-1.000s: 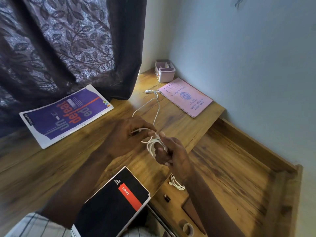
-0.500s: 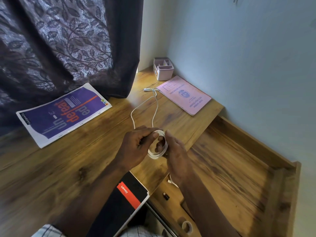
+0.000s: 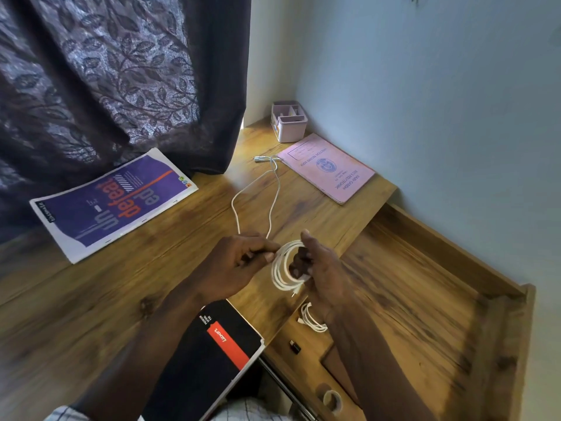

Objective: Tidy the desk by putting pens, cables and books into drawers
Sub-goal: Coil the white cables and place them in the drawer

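My right hand [image 3: 321, 268] holds a coil of white cable [image 3: 283, 268] wound around its fingers. My left hand [image 3: 239, 262] pinches the loose run of the same cable beside the coil. The rest of the cable loops back across the wooden desk [image 3: 91, 299] to its plug near a pink record book [image 3: 331, 168]. A purple book [image 3: 115, 202] lies at the left by the curtain. A black notebook with a red label [image 3: 212, 354] rests at the desk's near edge. Below my right hand is an open drawer [image 3: 425, 299] with a second coiled white cable [image 3: 311, 320] in it.
A pink desk organiser [image 3: 288, 121] stands in the far corner against the wall. The drawer also holds a small black adapter [image 3: 295, 347] and a tape roll [image 3: 332, 399]. A dark patterned curtain [image 3: 106, 80] hangs over the desk's back left.
The coil in my right hand has grown by another loop, and the loose cable on the desk has shortened. Both hands have shifted slightly away from me.
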